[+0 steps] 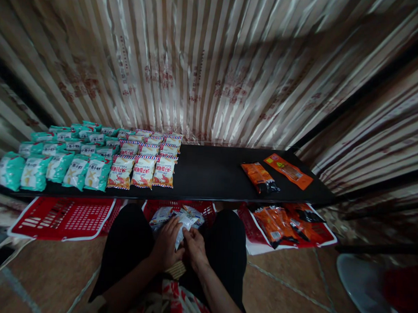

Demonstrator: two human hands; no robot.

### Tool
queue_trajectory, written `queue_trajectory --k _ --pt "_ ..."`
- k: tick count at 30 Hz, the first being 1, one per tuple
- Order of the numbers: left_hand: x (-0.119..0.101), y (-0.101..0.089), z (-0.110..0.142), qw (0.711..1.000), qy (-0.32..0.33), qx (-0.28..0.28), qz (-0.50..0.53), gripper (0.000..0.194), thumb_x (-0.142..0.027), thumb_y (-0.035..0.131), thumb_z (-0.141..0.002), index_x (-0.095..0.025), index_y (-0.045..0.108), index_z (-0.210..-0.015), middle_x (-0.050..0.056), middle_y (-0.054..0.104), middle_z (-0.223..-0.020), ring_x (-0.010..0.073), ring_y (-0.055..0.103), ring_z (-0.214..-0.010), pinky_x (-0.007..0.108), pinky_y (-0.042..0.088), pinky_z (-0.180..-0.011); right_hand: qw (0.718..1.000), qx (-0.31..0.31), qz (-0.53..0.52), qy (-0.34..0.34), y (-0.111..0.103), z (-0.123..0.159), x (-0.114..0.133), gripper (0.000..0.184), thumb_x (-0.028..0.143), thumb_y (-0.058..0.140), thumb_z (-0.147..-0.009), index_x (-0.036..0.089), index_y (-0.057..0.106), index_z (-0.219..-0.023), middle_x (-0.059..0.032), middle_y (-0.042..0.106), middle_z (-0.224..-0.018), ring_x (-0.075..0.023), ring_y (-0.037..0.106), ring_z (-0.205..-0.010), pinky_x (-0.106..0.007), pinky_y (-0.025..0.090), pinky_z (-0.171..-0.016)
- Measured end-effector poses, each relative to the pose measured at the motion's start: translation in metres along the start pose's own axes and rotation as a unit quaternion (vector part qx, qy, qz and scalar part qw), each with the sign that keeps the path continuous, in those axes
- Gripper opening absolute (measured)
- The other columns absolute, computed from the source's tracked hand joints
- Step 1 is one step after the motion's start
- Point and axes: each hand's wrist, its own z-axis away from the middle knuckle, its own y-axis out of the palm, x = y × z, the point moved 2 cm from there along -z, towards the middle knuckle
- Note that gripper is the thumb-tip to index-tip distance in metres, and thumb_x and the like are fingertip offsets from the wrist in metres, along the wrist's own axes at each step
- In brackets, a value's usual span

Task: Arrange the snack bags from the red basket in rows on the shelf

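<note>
Between my knees, a pale snack packet (184, 221) is held in both hands above the middle red basket (209, 212). My left hand (168, 241) is closed round its left side, and the fingers of my right hand (194, 246) pinch its right edge. The packet's printing is too dim to read. Behind it, more white and blue snack packets (161, 214) lie in that basket, partly hidden by my hands.
A black shelf (208, 172) bears rows of teal packets (35, 172) and white-and-orange packets (143, 170) at left, two orange packets (260, 177) at right. Below stand a red basket (68, 217) at left and another basket (325, 236) of orange packets at right. A striped curtain (205, 73) hangs behind.
</note>
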Motion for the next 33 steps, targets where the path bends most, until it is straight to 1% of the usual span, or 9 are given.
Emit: queue_trajectory --k 7,15,17,20,23,25,27,30,33 --pt "0.01 0.01 0.005 0.999 0.017 -0.031 0.01 0.051 -0.016 0.032 -0.085 -0.008 0.028 -0.135 0.023 0.034 -0.14 0.0282 0.026 -0.134 0.053 0.034 -0.103 1.0 0.009 0.02 -0.007 0.003 0.001 0.003 0.044 0.051 0.07 -0.052 0.019 0.051 -0.074 0.0078 0.048 -0.053 -0.0082 0.049 -0.046 -0.021 0.042 -0.049" --pt "0.026 0.024 0.008 0.998 -0.04 -0.023 0.048 0.051 -0.015 0.027 -0.086 -0.009 0.029 -0.137 0.021 0.033 -0.141 0.0272 0.028 -0.133 0.052 0.033 -0.104 0.991 0.033 0.123 -0.047 0.0 0.004 0.006 0.034 0.047 0.061 -0.062 0.018 0.053 -0.077 0.0037 0.055 -0.055 -0.012 0.052 -0.05 -0.023 0.042 -0.05" --pt "0.031 0.025 0.008 0.996 -0.061 -0.019 0.055 0.05 -0.014 0.028 -0.085 -0.007 0.032 -0.135 0.022 0.035 -0.14 0.0275 0.03 -0.132 0.052 0.033 -0.104 0.984 0.036 0.16 -0.075 -0.001 0.003 0.006 0.032 0.044 0.059 -0.064 0.017 0.054 -0.081 0.0008 0.059 -0.062 -0.0145 0.057 -0.057 -0.026 0.046 -0.056" --pt "0.034 0.022 0.006 0.995 -0.083 -0.013 0.058 0.05 -0.012 0.029 -0.083 -0.006 0.035 -0.133 0.022 0.038 -0.138 0.0269 0.034 -0.13 0.051 0.034 -0.103 0.963 0.014 0.231 -0.135 -0.003 0.001 0.007 0.042 0.038 0.055 -0.068 0.015 0.053 -0.103 -0.0063 0.065 -0.085 -0.0193 0.063 -0.073 -0.031 0.05 -0.068" --pt "0.032 0.014 0.004 0.995 -0.083 -0.002 0.052 0.05 -0.01 0.03 -0.083 -0.007 0.037 -0.132 0.021 0.042 -0.136 0.0254 0.038 -0.127 0.049 0.035 -0.103 0.912 -0.04 0.333 -0.237 -0.005 0.004 0.012 0.056 0.03 0.053 -0.071 0.014 0.044 -0.124 -0.0134 0.058 -0.114 -0.0258 0.057 -0.103 -0.039 0.045 -0.089" --pt "0.028 0.008 0.003 0.996 -0.075 0.006 0.046 0.05 -0.01 0.03 -0.082 -0.008 0.039 -0.131 0.02 0.044 -0.134 0.0247 0.041 -0.126 0.049 0.037 -0.103 0.856 -0.05 0.405 -0.317 -0.005 0.008 0.018 0.061 0.024 0.051 -0.072 0.013 0.039 -0.131 -0.0153 0.047 -0.129 -0.0277 0.044 -0.12 -0.043 0.036 -0.1" --pt "0.026 0.003 0.002 0.997 -0.067 0.01 0.043 0.05 -0.009 0.031 -0.081 -0.009 0.041 -0.13 0.019 0.047 -0.132 0.0242 0.043 -0.124 0.048 0.039 -0.102 0.801 -0.03 0.463 -0.378 -0.004 0.012 0.024 0.064 0.018 0.049 -0.073 0.015 0.034 -0.136 -0.0139 0.038 -0.139 -0.0272 0.034 -0.128 -0.045 0.031 -0.104" --pt "0.024 -0.003 0.0 0.997 -0.054 0.015 0.047 0.05 -0.008 0.035 -0.078 -0.01 0.044 -0.128 0.018 0.05 -0.129 0.0241 0.046 -0.121 0.047 0.041 -0.1 0.739 0.018 0.528 -0.419 -0.002 0.017 0.031 0.06 0.013 0.047 -0.075 0.018 0.039 -0.134 -0.0109 0.04 -0.14 -0.0265 0.028 -0.133 -0.047 0.028 -0.105" --pt "0.023 -0.01 -0.003 0.996 -0.058 0.034 0.058 0.053 -0.007 0.04 -0.073 -0.011 0.046 -0.126 0.017 0.051 -0.128 0.0245 0.047 -0.119 0.046 0.041 -0.1 0.711 0.069 0.567 -0.41 0.0 0.019 0.035 0.047 0.015 0.051 -0.076 0.018 0.054 -0.122 -0.0114 0.05 -0.132 -0.0282 0.029 -0.132 -0.047 0.029 -0.104"
